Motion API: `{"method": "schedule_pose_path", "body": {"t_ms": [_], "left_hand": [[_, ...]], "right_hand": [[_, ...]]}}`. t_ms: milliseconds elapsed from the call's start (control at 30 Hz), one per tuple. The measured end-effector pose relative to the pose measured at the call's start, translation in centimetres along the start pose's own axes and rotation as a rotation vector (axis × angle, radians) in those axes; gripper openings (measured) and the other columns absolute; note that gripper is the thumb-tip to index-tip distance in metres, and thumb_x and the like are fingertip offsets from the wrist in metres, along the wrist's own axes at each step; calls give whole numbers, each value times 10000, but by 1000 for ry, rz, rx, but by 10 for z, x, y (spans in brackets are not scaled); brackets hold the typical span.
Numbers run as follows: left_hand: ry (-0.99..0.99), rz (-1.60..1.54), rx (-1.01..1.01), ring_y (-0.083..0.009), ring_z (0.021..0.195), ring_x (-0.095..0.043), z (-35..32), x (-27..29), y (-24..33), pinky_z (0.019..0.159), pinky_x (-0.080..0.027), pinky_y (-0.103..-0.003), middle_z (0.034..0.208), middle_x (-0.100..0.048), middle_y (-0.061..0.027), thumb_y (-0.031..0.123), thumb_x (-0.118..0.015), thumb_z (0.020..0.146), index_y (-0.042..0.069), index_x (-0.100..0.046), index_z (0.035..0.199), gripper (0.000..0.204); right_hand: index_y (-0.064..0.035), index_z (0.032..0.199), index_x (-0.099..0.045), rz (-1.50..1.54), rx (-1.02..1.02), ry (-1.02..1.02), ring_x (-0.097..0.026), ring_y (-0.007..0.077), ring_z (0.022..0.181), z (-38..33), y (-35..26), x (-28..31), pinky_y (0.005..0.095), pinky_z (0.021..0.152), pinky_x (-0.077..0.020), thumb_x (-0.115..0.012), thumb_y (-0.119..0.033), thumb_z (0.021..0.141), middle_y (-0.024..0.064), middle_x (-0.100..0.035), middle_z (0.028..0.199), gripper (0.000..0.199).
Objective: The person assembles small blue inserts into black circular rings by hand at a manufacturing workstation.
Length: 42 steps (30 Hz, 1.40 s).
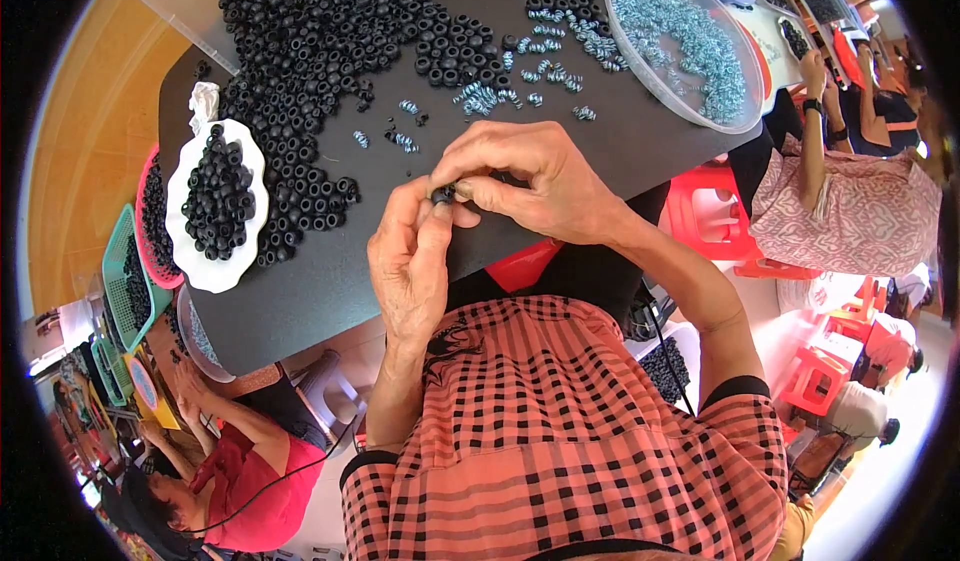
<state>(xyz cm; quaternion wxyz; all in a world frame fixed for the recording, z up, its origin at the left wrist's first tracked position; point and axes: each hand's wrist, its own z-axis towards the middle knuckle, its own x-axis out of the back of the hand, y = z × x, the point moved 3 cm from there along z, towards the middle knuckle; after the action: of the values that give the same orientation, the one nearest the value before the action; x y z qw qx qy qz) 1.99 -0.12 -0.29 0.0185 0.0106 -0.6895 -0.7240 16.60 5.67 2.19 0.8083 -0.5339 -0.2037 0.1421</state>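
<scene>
Just above the table's near edge, my two hands meet over one small black ring-shaped plastic part [443, 195]. My left hand [408, 251] pinches it between thumb and fingers. From the right, my right hand [530, 183] has its thumb and fingertips closed at the same part; whether they also hold a spring is hidden. Past my fingertips lie a few loose small metal springs [405, 142] with black bits beside them. A heap of similar black parts [300, 81] spreads over the far left of the dark table [330, 311].
At the far right, a clear round tub [640, 61] holds many springs. A white scalloped dish [215, 279] of black parts stands at the left edge, near pink and green baskets [124, 271]. Co-workers sit on both sides; red stools [705, 211] stand at right.
</scene>
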Motion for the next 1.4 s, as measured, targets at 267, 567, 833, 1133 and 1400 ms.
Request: {"method": "schedule_pose_path", "body": {"t_ms": [267,567,833,1133,1400], "left_hand": [[8,-5,89,-37,747,-514,-2,0,2,704,-392,-188,796,-634,-12,87,-481,952,-20,-596,1091,209],[-26,-124,80,-46,781,-525,0,6,0,728,-399,-187,869,-645,-37,83,-482,957,-33,-591,1107,219],[-172,-595,175,-182,955,-601,7,4,-9,953,-434,-348,1043,-631,-119,100,-492,943,-65,-568,1136,265],[-113,-566,124,-132,954,-581,7,-1,-9,910,-456,-295,1037,-619,-80,68,-500,956,-65,-563,1170,260],[-116,-637,127,-145,950,-594,7,0,-11,913,-456,-302,1036,-628,-98,84,-504,958,-56,-563,1160,253]], "right_hand": [[-8,888,-660,-122,-48,-50,-632,149,734,3,-5,3,266,639,-498,-657,13,797,64,-667,858,94],[-18,895,-669,-235,94,-13,-638,157,728,1,-12,-8,268,623,-511,-657,56,769,70,-665,862,146],[-11,943,-656,-97,96,7,-612,141,717,4,-12,-5,264,628,-505,-658,73,764,60,-657,884,198],[-12,1011,-640,-168,140,47,-596,143,709,0,-12,-3,270,633,-501,-675,67,765,73,-649,936,260],[-24,1042,-634,-211,126,47,-633,170,732,0,-14,-3,283,631,-517,-650,25,747,80,-644,929,299]]}}
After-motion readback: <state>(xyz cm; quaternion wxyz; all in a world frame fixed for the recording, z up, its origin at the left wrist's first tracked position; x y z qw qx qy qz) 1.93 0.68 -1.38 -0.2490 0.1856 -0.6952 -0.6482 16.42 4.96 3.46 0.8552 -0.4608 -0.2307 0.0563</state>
